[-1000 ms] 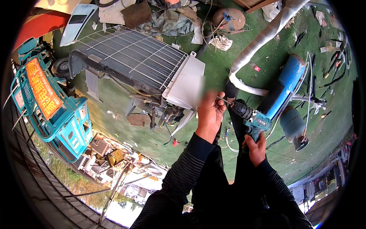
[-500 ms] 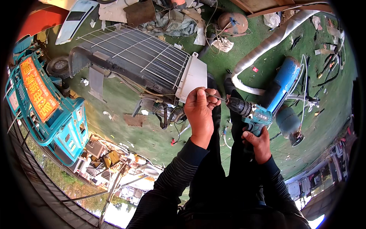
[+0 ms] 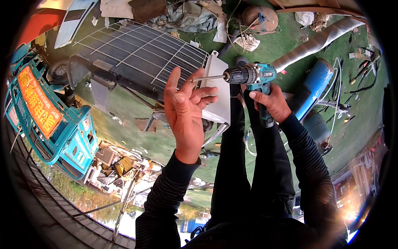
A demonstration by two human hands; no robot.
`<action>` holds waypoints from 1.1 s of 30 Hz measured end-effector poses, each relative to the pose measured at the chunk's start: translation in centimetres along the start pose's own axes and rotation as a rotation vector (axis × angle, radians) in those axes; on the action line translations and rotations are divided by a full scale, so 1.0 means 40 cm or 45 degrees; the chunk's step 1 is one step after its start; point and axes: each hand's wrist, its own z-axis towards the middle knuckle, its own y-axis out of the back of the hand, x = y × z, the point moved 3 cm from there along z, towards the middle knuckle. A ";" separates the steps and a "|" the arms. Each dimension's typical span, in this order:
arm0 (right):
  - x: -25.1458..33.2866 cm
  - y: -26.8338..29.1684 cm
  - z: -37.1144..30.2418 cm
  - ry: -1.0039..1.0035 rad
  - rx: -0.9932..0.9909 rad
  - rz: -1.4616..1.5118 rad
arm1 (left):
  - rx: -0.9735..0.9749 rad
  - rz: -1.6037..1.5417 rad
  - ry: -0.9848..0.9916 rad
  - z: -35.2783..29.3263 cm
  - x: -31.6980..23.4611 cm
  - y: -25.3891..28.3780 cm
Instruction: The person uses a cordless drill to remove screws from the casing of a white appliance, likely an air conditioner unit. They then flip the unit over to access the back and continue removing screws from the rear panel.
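Note:
A teal and black cordless drill (image 3: 262, 74) is gripped by its handle in my right hand (image 3: 273, 101). Its long metal bit (image 3: 211, 77) points left. My left hand (image 3: 186, 112) is raised palm-up with its fingers apart, around the bit's tip; the tip lies against or just beside the index finger. Beyond this hand lies an opened appliance unit with a white wire grille (image 3: 137, 52) over dark fins. A white panel (image 3: 217, 89) forms its near right end, partly behind my left fingers.
A blue cylinder (image 3: 317, 87) and a grey-blue tank (image 3: 318, 126) lie on the green floor at right, with thin hoses. A wrapped pipe (image 3: 319, 43) runs behind them. A rusty round tank (image 3: 260, 19) sits at the back. On the left stands a teal three-wheeled vehicle (image 3: 74, 141).
The drill has risen up and left in my right hand and turned level. My left hand has moved left and down, and its fingers have spread from their pinch on the bit.

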 end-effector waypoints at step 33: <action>0.039 0.151 0.669 0.285 -0.199 -1.774 | 0.615 2.139 -0.789 0.325 -0.070 0.307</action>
